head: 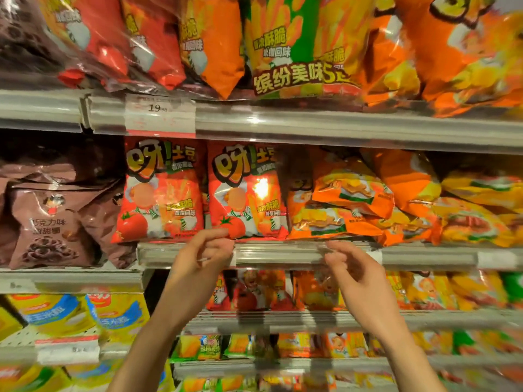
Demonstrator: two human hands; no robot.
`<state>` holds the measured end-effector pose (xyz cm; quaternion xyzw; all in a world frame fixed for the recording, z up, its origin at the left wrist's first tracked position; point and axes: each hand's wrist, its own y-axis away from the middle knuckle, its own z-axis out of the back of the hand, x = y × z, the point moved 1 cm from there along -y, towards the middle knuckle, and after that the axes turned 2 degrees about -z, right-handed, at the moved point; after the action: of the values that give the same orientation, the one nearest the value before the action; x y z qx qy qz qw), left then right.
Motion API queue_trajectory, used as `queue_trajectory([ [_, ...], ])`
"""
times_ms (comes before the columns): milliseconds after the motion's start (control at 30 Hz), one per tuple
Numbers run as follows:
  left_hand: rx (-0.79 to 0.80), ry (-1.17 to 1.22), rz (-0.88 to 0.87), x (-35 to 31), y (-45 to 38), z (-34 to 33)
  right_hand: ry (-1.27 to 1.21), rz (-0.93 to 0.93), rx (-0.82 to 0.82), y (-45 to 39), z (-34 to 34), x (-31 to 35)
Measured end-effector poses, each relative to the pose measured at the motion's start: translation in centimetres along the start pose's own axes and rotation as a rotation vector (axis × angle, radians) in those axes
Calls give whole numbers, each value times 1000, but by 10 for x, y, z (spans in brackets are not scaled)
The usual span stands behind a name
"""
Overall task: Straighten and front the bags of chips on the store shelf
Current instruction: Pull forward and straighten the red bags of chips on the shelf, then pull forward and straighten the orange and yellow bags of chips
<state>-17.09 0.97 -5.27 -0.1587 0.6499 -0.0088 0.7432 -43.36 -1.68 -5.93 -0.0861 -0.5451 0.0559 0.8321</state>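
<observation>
Two red tomato chip bags stand upright side by side on the middle shelf, one on the left (160,193) and one on the right (244,193). To their right, orange chip bags (351,202) lie tilted and piled on each other. My left hand (203,253) is raised just below the right red bag, fingers loosely curled, its fingertips at the bag's bottom edge. My right hand (353,270) hovers in front of the shelf rail (283,254) under the orange bags, fingers bent and holding nothing.
Brown chocolate snack bags (51,222) sit left of the red ones. The shelf above holds large red, orange and green bags (297,46), with a price tag (160,114) on its rail. Lower shelves carry more orange and yellow bags (311,290).
</observation>
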Motion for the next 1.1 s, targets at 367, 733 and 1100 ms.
queue_trajectory([
  [367,-169,-72,-117,-31,-4,-123,-285,-46,88,-45,112,-28],
  [733,-323,-269,-143,-78,-63,-165,300,427,-140,-83,164,-22],
  [1100,82,-431,58,-87,-127,-180,830,471,-212,-131,130,-17],
])
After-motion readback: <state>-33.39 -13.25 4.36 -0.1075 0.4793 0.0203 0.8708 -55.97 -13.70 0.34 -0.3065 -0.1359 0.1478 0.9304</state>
